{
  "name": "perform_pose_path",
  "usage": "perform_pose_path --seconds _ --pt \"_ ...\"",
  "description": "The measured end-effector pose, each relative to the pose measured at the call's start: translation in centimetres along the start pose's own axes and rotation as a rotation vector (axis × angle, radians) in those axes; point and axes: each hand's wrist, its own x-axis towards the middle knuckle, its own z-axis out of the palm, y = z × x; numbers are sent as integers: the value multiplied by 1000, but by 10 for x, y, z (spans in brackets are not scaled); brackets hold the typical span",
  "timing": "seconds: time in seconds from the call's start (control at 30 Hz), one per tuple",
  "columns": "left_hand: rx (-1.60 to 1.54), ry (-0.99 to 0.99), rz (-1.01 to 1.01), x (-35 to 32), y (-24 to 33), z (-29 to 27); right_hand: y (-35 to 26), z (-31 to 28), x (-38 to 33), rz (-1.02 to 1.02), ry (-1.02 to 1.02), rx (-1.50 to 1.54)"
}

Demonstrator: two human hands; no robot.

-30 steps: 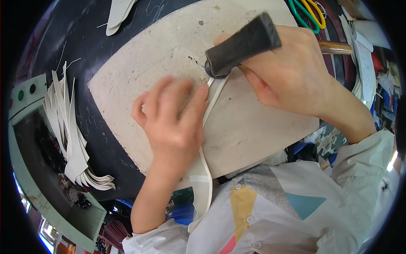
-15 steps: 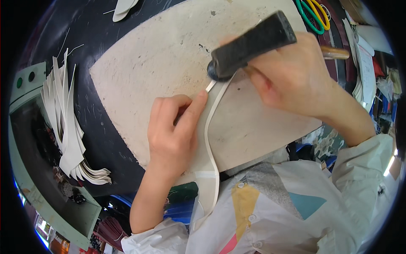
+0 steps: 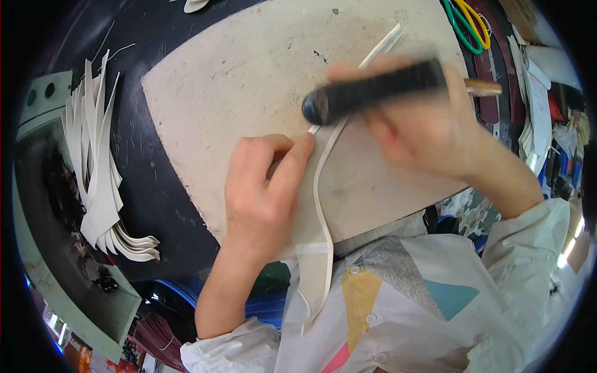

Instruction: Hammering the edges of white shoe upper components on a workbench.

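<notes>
Hammer [image 3: 379,90] blurs over the board [image 3: 217,93], handle [image 3: 484,87] partly hidden by clenched right grip [image 3: 426,127]; left grip [image 3: 264,189] touches pale, curving strip [image 3: 311,217], pinch unclear.

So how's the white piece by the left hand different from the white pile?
The single piece lies mostly on the pale board; the pile sits on the black table. The left hand touches the single piece; no hand touches the pile. Both are whitish and have curved edges.

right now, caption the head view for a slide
Left hand on a cream strip, right hand gripping a black hammer.
</notes>
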Motion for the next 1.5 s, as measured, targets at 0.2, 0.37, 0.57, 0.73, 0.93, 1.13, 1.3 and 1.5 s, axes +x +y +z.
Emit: perform_pose_path --seconds 0.2,0.37,0.57,0.73,0.93,1.13,1.3,1.5 --pt "45 49 -29 -10 4 -5 -19 -10 8 -17 25 12" --pt "19 3 -118 -18 7 -15 -23 -13 16 -18 3 -6" --pt "-9 5 -187 -28 10 -20 -25 -4 20 -27 -22 -60" --pt "-32 25 -154 -36 7 -23 -37 1 13 -58 -66 79" --pt "29 -5 -176 -46 10 -29 -45 1 22 -86 -86 161" --pt "6 -9 -194 -49 9 -39 -52 2 32 -92 -67 98" --pt "379 -29 33 -70 31 -29 -48 16 29 -138 -122 3" --pt "517 -129 -59 -82 53 -30 -58 17 28 -178 -165 66"
